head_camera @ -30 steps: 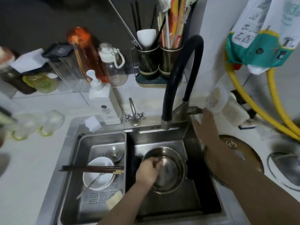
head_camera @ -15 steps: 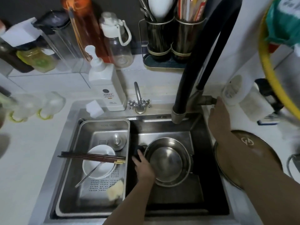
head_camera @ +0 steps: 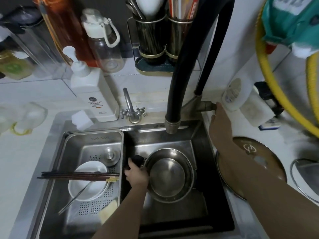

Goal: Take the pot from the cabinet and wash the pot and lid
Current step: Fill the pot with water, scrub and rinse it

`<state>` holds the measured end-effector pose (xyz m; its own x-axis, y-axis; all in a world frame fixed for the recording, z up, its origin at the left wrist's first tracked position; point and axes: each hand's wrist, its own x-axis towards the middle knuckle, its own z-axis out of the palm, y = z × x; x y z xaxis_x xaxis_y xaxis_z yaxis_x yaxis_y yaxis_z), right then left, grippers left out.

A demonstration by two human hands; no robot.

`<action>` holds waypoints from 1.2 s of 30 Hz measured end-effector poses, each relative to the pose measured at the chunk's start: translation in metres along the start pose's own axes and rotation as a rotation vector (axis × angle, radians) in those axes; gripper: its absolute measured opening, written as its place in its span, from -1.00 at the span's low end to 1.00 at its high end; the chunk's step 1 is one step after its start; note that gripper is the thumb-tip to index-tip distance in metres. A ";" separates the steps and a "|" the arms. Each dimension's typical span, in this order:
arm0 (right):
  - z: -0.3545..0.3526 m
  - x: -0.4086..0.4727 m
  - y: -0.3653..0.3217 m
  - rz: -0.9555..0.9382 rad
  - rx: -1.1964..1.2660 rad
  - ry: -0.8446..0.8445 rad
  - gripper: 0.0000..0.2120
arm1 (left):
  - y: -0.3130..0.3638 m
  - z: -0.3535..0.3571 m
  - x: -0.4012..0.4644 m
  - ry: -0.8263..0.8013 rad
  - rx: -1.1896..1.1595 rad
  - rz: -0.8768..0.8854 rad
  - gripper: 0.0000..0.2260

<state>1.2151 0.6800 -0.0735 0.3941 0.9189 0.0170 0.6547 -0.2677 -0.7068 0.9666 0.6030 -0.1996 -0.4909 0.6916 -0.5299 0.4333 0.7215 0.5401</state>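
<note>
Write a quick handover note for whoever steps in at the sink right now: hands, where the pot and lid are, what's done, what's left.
Left hand grips the pot's black handle. Right hand touches the faucet lever; whether it grips it is unclear.
The pot sits in the right sink basin, under the black spout. The lid lies on the counter to the right.
Done: pot out of the cabinet. Left: no water visible yet; wash pot, then lid.

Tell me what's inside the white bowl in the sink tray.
A metal spoon leans in the white bowl, its handle sticking out over the rim. Dark chopsticks lie across the top, hiding a strip of the inside.
</note>
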 end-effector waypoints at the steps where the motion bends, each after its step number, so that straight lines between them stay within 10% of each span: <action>1: 0.000 0.000 0.000 0.005 0.005 0.011 -0.53 | -0.001 -0.001 0.001 -0.004 0.008 0.003 -0.33; 18: -0.012 0.020 0.001 0.006 0.086 0.139 -0.74 | 0.041 -0.036 -0.033 -0.130 -0.191 0.136 -0.79; 36: -0.023 0.034 0.004 -0.014 -0.010 0.042 -0.72 | 0.084 -0.081 -0.057 -0.101 -0.523 0.341 -0.81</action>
<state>1.2465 0.7036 -0.0593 0.4110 0.9099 0.0565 0.6668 -0.2578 -0.6992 0.9699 0.6213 -0.0714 -0.3055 0.8980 -0.3165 0.1140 0.3645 0.9242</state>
